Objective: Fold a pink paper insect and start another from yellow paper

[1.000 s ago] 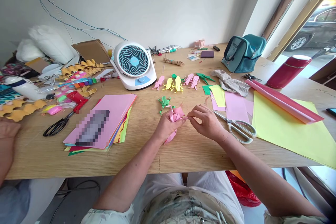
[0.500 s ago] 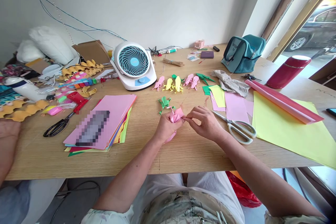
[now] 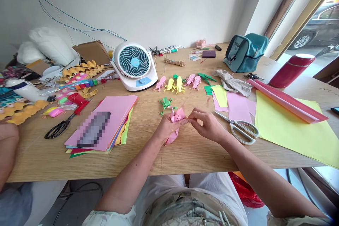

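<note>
A pink folded-paper figure [image 3: 178, 114] is gripped between the thumb and fingers of my left hand [image 3: 168, 125], just above the table. Its lower part sticks out below that hand. My right hand [image 3: 203, 123] pinches a thin tip at the figure's right side; the fingers partly hide it. Just beyond my left hand lies a green origami frog [image 3: 166, 103]. Farther back, pink, yellow and green paper frogs stand in a loose row, among them a yellow frog [image 3: 179, 85]. Scissors with white handles [image 3: 242, 131] rest to the right of my right hand.
A stack of coloured paper [image 3: 116, 113] lies left, near black-handled scissors [image 3: 58, 129] and a white fan [image 3: 135, 65]. Cut paper pieces [image 3: 238, 107], yellow sheets [image 3: 293, 130] and a red bottle [image 3: 292, 70] are right. Another person's arm [image 3: 7, 148] rests at the left edge.
My left fingers have shifted slightly on the pink figure, so more of its lower part shows. My right hand still pinches the tip, a little farther right.
</note>
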Motion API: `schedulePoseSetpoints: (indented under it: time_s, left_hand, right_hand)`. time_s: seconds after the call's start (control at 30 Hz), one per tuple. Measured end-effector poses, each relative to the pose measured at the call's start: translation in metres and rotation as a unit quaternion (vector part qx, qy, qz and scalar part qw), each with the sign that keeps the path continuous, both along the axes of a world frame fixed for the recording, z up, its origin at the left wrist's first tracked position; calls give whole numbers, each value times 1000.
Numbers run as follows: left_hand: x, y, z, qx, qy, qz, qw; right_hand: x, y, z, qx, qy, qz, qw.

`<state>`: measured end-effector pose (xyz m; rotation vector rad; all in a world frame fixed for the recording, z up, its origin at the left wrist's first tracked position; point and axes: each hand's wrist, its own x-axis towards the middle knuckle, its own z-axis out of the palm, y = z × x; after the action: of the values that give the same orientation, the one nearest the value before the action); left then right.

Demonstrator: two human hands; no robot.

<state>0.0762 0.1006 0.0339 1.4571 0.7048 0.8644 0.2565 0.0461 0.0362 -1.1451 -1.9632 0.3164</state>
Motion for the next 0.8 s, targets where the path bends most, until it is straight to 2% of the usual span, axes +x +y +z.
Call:
schedulePoseSetpoints:
  time_s: [0.1, 0.17, 0.27, 0.37, 0.47, 0.63, 0.8]
  left_hand:
    - [0, 1, -2, -12, 3, 27, 1000]
    - [-1, 2, -3, -40, -2, 41, 998]
    - [-2, 2, -2, -83, -15, 49, 995]
    - [-3, 2, 1, -100, -14, 30, 994]
    - [-3, 1, 4, -109, -20, 14, 994]
    - [-3, 1, 4, -125, -22, 5, 992]
    - [-2, 2, 0, -90, -16, 30, 995]
  right_hand:
    - [2, 0, 0, -65, 55, 12, 996]
    - [4, 0, -1, -67, 76, 17, 995]
    - [7, 1, -3, 2, 61, 44, 997]
    - [10, 4, -5, 90, 6, 78, 993]
    - [12, 5, -5, 136, -42, 103, 984]
    - [14, 4, -1, 163, -91, 103, 977]
    - [10, 2, -2, 123, -5, 90, 988]
